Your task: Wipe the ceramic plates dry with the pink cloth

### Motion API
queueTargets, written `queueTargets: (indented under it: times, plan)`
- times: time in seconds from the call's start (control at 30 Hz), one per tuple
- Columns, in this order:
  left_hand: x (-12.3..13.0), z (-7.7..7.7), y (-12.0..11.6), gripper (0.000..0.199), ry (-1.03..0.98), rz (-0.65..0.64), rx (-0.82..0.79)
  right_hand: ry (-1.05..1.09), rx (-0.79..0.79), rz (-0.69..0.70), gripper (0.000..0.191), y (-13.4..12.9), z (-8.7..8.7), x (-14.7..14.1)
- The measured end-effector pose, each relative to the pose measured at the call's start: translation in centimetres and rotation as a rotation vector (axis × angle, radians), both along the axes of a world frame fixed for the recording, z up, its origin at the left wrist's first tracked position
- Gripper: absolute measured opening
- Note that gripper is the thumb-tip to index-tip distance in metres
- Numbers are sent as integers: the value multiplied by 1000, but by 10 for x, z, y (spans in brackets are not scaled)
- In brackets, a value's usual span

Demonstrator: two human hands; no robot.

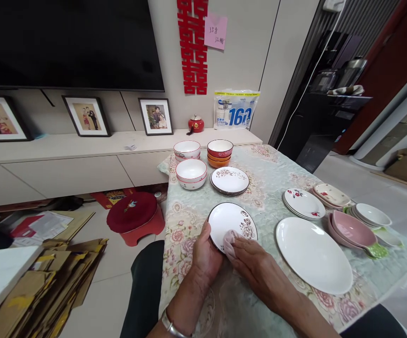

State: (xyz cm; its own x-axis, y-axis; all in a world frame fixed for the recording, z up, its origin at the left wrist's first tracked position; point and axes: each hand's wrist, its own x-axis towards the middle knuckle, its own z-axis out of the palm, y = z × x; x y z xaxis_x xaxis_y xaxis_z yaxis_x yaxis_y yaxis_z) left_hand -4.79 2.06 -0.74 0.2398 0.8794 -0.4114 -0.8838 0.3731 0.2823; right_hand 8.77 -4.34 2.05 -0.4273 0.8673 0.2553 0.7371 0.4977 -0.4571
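Note:
A white plate (pixel 224 219) with a dark rim and brown flower print is held tilted over the table. My left hand (pixel 206 251) grips its lower left edge, thumb on the rim, the other fingers hidden beneath. Pressed to the lower part of the plate is a pale pink cloth (pixel 229 244), bunched under the fingers of my right hand (pixel 254 263). Just beyond lies a stack of similar plates (pixel 229 180).
White bowls (pixel 191 171) and red and orange bowls (pixel 220 149) stand at the back. To the right are a large oval plate (pixel 314 256), flowered plates (pixel 304 203), pink bowls (pixel 353 228) and small white bowls (pixel 372 214). A red stool (pixel 133 211) is left of the flowered tablecloth (pixel 185 206).

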Motion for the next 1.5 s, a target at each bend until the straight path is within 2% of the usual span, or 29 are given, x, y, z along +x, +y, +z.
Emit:
queueTargets:
  times: [0.17,0.37,0.43,0.53,0.67,0.8,0.97,1.2,1.33,1.5]
  plan:
    - [1,5,-1,45,62,24,-21,-201,18,-205,26,-2,-11,9]
    - [-1,1,-1,48,64,17,14,-311,30,-349,32,22,-16,-1]
    - [-3,-2,-1,50,65,12,22,-290,33,-351,36,30,-17,-7]
    - [-4,-5,1,51,55,14,28,-208,53,-281,40,34,-16,-15]
    - [-6,-6,2,52,29,-15,30,-131,50,-135,42,19,-13,-21]
    - [-5,0,2,50,33,-23,-28,-138,54,-86,48,-2,-17,-17]
    - [-5,8,0,40,129,12,-15,-158,108,-121,41,-16,-26,-5]
    - [-2,2,-1,42,177,14,151,-248,150,-281,33,-20,-31,7]
    - [-2,2,-4,42,249,-6,87,-269,158,-373,30,-10,-32,6]
    - [-6,5,-4,35,331,21,141,-260,118,-439,28,20,-32,-1]
